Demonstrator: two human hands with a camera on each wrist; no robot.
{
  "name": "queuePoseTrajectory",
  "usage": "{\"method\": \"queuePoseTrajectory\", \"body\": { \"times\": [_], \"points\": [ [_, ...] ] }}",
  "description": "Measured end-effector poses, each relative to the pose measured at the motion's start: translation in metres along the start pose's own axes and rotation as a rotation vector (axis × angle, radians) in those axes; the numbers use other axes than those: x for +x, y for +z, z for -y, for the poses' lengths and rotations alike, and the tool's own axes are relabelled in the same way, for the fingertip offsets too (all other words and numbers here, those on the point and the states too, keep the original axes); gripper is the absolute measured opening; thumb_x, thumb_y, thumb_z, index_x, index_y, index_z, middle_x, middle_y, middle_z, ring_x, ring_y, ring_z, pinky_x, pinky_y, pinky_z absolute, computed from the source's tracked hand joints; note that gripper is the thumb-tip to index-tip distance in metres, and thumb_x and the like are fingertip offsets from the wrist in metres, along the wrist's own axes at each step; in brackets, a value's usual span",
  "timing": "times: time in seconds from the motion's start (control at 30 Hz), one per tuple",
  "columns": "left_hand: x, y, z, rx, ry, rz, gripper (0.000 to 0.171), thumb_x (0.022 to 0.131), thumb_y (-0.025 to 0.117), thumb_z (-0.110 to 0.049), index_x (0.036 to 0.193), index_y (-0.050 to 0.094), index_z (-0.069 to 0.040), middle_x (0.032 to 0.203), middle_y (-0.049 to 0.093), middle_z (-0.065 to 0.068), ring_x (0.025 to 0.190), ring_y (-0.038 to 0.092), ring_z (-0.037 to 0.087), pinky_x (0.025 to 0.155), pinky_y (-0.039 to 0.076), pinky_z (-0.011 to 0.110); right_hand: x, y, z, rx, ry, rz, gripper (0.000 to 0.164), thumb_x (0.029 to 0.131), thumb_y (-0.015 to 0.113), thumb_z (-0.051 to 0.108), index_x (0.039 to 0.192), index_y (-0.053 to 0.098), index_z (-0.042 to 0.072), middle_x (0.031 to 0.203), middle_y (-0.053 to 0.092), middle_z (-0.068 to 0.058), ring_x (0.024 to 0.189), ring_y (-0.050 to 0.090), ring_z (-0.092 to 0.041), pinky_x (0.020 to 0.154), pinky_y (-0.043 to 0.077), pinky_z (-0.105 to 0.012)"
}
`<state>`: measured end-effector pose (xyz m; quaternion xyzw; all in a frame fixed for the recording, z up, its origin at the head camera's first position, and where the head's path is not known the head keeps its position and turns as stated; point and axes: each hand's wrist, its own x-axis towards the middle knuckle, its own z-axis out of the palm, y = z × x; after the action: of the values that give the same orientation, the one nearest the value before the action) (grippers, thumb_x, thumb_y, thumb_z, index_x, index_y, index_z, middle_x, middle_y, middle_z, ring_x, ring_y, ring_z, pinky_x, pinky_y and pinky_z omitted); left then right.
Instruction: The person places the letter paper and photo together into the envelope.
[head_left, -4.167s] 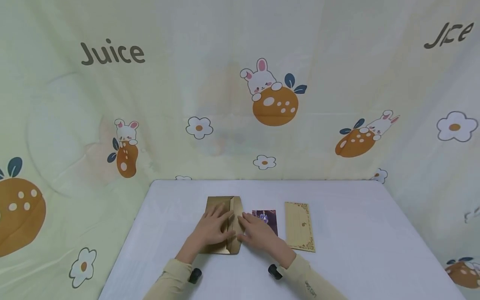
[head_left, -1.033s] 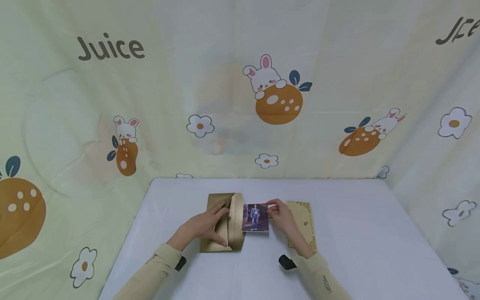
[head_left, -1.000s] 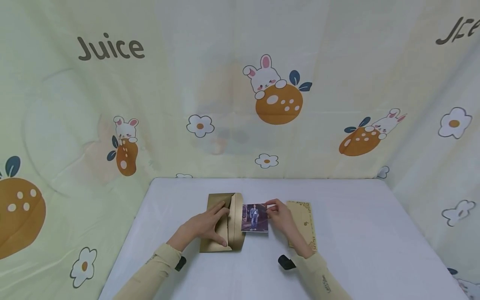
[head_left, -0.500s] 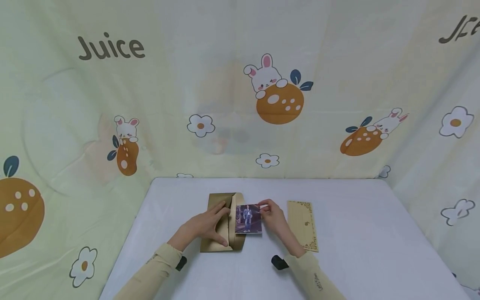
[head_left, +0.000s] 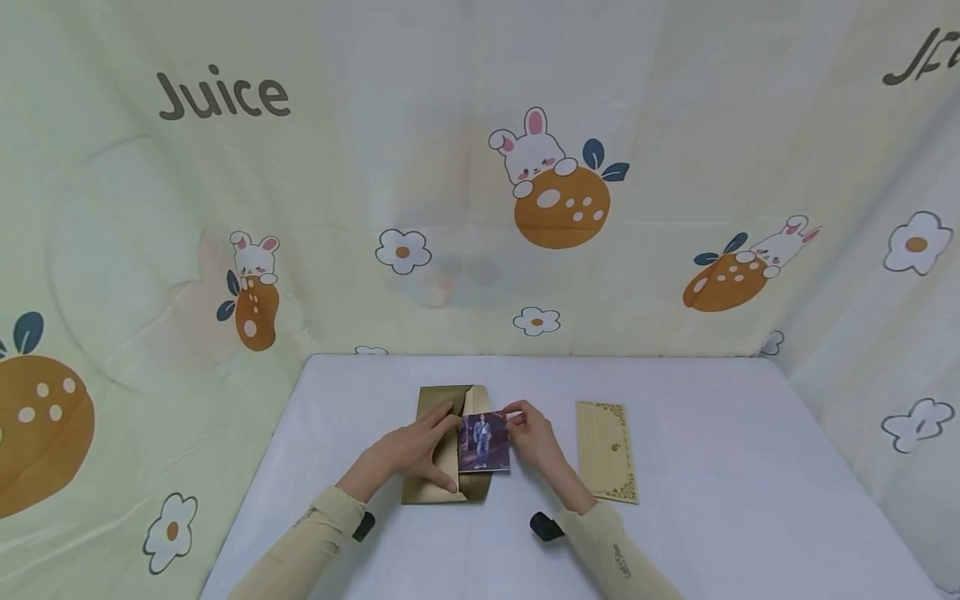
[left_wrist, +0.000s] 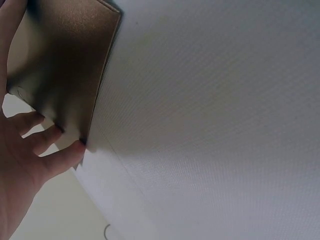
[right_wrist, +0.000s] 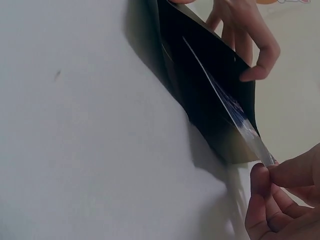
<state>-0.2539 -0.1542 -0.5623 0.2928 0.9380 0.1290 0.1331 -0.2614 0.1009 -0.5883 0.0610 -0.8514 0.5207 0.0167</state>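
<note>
Photo (head_left: pixel 484 442) poised at gold envelope (head_left: pixel 441 395)

Glossy and square-cornered, the photo sits over the envelope's unfolded flap (head_left: pixel 474 487), 1 edge pinched by the right hand (head_left: pixel 533 437). The left hand (head_left: pixel 410 450) lies spread on the metallic-looking paper, fingers uncurled. I'd call the work partway: flap unfolded, photo seemingly not yet inside. Apart, on the textured white table (head_left: pixel 705 467), lies 1 cream, ornately bordered card (head_left: pixel 607 452).
</note>
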Motion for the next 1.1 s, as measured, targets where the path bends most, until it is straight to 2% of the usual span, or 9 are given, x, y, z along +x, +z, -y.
{"method": "queuePoseTrajectory", "body": {
  "times": [0.2, 0.43, 0.67, 0.97, 1.1],
  "points": [
    [0.000, 0.002, 0.002, 0.006, 0.001, -0.008, 0.110, 0.065, 0.077, -0.077, 0.151, 0.032, -0.025, 0.168, 0.016, 0.016, 0.152, 0.029, 0.036, 0.099, 0.052, 0.052, 0.001, 0.013, 0.006, 0.018, -0.008, 0.036, 0.022, 0.090, 0.061, -0.005, 0.111, 0.064, -0.001, 0.087, 0.071, -0.017, 0.070, 0.064, -0.013, 0.064, 0.050, -0.026],
    [-0.001, 0.001, 0.003, 0.001, 0.008, -0.018, 0.109, 0.065, 0.076, -0.078, 0.150, 0.033, -0.024, 0.167, 0.018, 0.017, 0.148, 0.034, 0.038, 0.096, 0.053, 0.051, 0.001, 0.025, 0.013, 0.026, -0.142, 0.076, 0.019, 0.089, 0.060, -0.004, 0.109, 0.062, -0.003, 0.085, 0.072, -0.014, 0.069, 0.064, -0.009, 0.062, 0.050, -0.024],
    [0.000, 0.000, 0.003, -0.006, 0.014, -0.019, 0.107, 0.067, 0.077, -0.076, 0.150, 0.032, -0.026, 0.167, 0.017, 0.017, 0.148, 0.036, 0.037, 0.096, 0.053, 0.050, 0.005, 0.040, 0.020, -0.024, -0.073, 0.120, 0.020, 0.093, 0.062, -0.005, 0.113, 0.063, -0.003, 0.092, 0.073, -0.016, 0.079, 0.068, -0.017, 0.069, 0.053, -0.025],
    [0.000, -0.001, 0.002, -0.002, 0.016, -0.020, 0.107, 0.067, 0.077, -0.075, 0.150, 0.033, -0.025, 0.168, 0.017, 0.016, 0.146, 0.038, 0.037, 0.096, 0.054, 0.049, 0.006, 0.055, 0.029, -0.054, -0.090, 0.175, 0.021, 0.094, 0.061, -0.002, 0.114, 0.063, -0.002, 0.093, 0.075, -0.014, 0.079, 0.070, -0.017, 0.069, 0.053, -0.025],
    [-0.001, -0.001, 0.002, 0.006, 0.022, -0.018, 0.107, 0.068, 0.076, -0.075, 0.150, 0.032, -0.024, 0.168, 0.017, 0.016, 0.146, 0.038, 0.036, 0.096, 0.054, 0.046, 0.005, 0.059, 0.033, -0.088, -0.094, 0.174, 0.020, 0.091, 0.060, -0.004, 0.111, 0.064, -0.001, 0.089, 0.073, -0.011, 0.075, 0.066, -0.013, 0.067, 0.051, -0.023]
  ]
}}
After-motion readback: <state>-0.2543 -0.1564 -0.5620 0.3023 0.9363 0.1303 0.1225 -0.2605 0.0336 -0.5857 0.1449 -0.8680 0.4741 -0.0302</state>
